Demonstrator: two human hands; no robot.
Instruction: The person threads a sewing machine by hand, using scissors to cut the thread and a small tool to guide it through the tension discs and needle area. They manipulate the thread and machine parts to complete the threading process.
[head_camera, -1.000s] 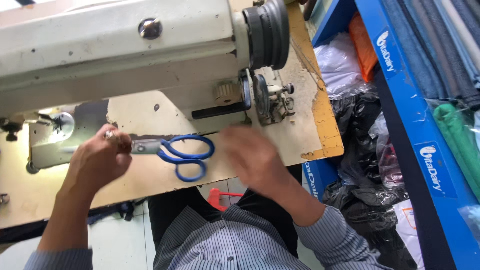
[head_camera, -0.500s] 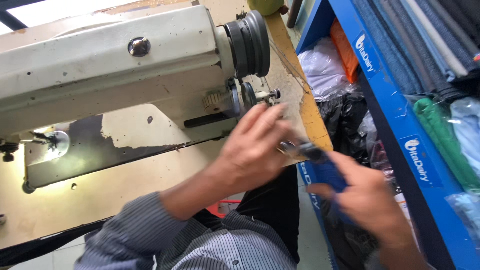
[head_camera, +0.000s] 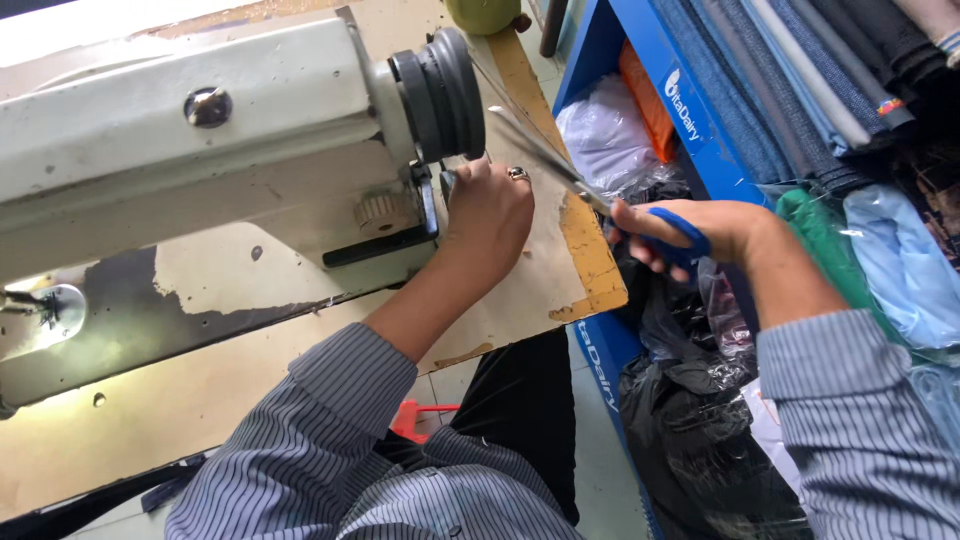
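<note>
We've got the scissors (head_camera: 610, 205) in our right hand (head_camera: 700, 235), fingers closed through the blue handles, the blades reaching left toward the handwheel (head_camera: 440, 95) of the sewing machine (head_camera: 200, 160). Our left hand (head_camera: 490, 215) is up against the machine's right end, just below that wheel, fingers curled in on something there; what they pinch is hidden behind the hand, so we can't tell. The blade tips sit just above the left knuckles, near the ring. We'd judge this a trim at the wheel end, so here's the care it wants: keep the left hand steady and whatever it holds taut, bring the tips in slowly, and keep them off the fingers. Cut with the tips only, short and clean. Beside us the black bags (head_camera: 700, 420) and blue shelf (head_camera: 660, 110) crowd the right elbow, so we'd keep that arm tucked.
</note>
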